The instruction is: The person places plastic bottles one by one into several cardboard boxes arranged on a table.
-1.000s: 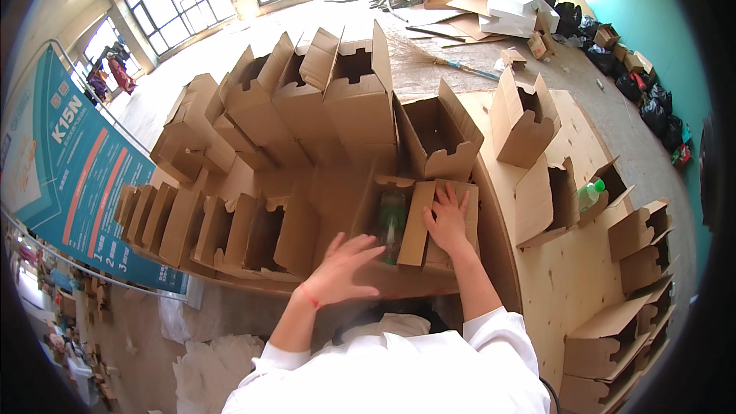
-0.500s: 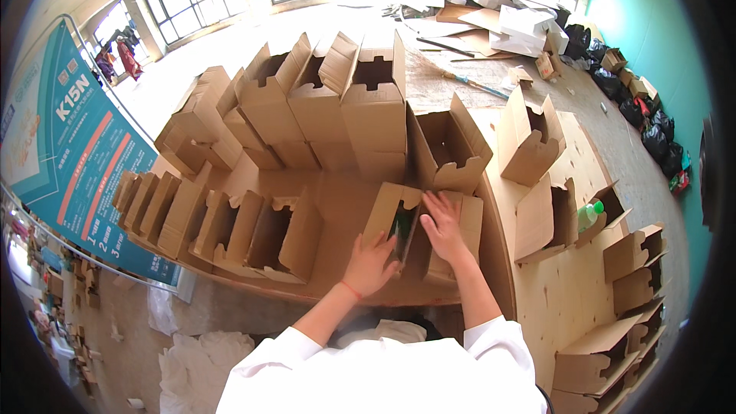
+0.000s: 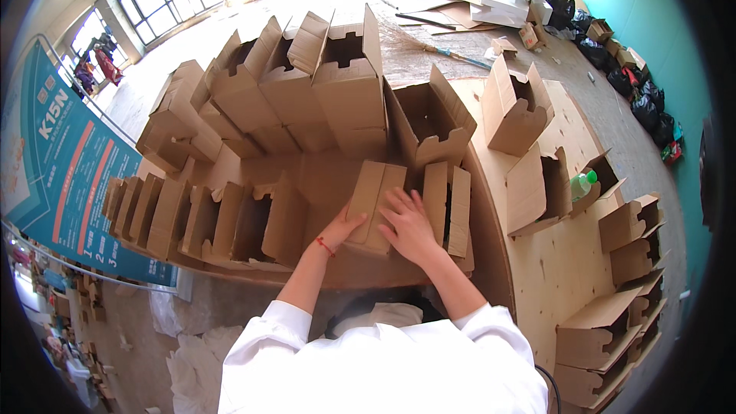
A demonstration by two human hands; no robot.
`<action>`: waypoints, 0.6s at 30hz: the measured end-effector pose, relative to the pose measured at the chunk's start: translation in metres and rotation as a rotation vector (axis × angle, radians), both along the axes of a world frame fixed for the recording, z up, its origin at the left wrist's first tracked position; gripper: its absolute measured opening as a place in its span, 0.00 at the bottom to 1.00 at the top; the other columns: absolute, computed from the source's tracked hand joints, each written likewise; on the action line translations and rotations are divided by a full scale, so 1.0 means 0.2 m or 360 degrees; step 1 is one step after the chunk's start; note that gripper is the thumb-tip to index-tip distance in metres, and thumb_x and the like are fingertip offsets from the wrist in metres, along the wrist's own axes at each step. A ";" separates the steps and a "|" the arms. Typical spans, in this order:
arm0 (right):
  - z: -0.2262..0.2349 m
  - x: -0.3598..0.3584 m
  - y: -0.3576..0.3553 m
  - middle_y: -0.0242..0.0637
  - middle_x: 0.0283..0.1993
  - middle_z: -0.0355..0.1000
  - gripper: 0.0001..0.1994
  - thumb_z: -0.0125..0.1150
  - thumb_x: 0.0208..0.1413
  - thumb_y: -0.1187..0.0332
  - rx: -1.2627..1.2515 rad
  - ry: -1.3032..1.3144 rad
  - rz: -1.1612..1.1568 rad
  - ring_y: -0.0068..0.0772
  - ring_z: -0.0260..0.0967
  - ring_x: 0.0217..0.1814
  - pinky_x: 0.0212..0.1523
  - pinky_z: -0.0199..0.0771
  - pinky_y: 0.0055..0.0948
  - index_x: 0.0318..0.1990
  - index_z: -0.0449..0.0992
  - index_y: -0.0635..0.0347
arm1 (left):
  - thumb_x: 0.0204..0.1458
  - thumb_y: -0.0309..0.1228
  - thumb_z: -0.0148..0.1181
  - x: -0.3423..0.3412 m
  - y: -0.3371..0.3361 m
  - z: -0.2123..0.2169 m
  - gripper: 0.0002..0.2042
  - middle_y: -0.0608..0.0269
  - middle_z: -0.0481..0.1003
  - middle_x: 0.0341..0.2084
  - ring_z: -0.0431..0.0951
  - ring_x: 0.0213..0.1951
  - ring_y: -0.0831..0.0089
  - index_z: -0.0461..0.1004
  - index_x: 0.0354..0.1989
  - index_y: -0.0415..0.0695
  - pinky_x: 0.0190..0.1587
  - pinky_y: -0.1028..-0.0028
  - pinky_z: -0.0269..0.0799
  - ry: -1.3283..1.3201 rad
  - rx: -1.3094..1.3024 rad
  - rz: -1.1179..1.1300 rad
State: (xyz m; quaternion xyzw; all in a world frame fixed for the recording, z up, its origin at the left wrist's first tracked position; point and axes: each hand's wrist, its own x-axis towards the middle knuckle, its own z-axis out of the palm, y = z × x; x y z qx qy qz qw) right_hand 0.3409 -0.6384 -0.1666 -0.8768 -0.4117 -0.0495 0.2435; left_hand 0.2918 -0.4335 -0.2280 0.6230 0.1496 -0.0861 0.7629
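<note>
Cardboard box (image 3: 373,203): left hand (image 3: 343,228) grips its side, right hand (image 3: 410,224) flat on top.

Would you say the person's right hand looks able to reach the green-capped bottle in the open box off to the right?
Probably yes: the right hand lies flat on the box, holding nothing, and the bottle shows uncovered in its carton.

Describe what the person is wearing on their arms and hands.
Both arms wear white sleeves pushed up to about the elbow, so the forearms are bare. The left hand has a thin red string bracelet at the wrist. The right hand is bare, with no glove, ring or watch visible.
</note>
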 end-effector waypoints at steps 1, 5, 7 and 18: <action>0.03 -0.04 -0.07 0.44 0.67 0.57 0.24 0.56 0.55 0.61 0.0101 -0.0103 -0.0090 0.47 0.48 0.72 0.70 0.40 0.53 0.59 0.67 0.56 | 0.55 0.36 0.58 0.01 0.00 0.01 0.35 0.51 0.62 0.61 0.62 0.63 0.66 0.48 0.69 0.41 0.62 0.70 0.58 -0.0017 0.0093 -0.0044; 0.16 -0.14 -0.35 0.48 0.67 0.56 0.28 0.59 0.54 0.59 0.0288 -0.0369 -0.0807 0.52 0.49 0.70 0.70 0.41 0.51 0.62 0.65 0.55 | 0.56 0.39 0.57 -0.02 -0.07 -0.02 0.36 0.51 0.63 0.61 0.60 0.64 0.65 0.47 0.69 0.40 0.63 0.70 0.56 -0.0121 0.0377 -0.0058; 0.23 -0.13 -0.45 0.50 0.68 0.53 0.28 0.57 0.56 0.57 0.0552 -0.0145 -0.0871 0.52 0.48 0.71 0.69 0.45 0.46 0.63 0.63 0.56 | 0.57 0.39 0.56 -0.03 -0.13 0.01 0.36 0.51 0.62 0.61 0.60 0.64 0.65 0.45 0.69 0.40 0.64 0.71 0.55 -0.0160 0.0550 -0.0072; 0.10 -0.03 -0.52 0.49 0.74 0.41 0.35 0.62 0.49 0.64 0.0487 0.0786 -0.0450 0.59 0.35 0.75 0.71 0.38 0.47 0.67 0.59 0.48 | 0.58 0.39 0.53 -0.10 -0.35 -0.05 0.37 0.47 0.56 0.65 0.57 0.66 0.59 0.40 0.70 0.41 0.65 0.69 0.52 -0.0382 0.1033 -0.0007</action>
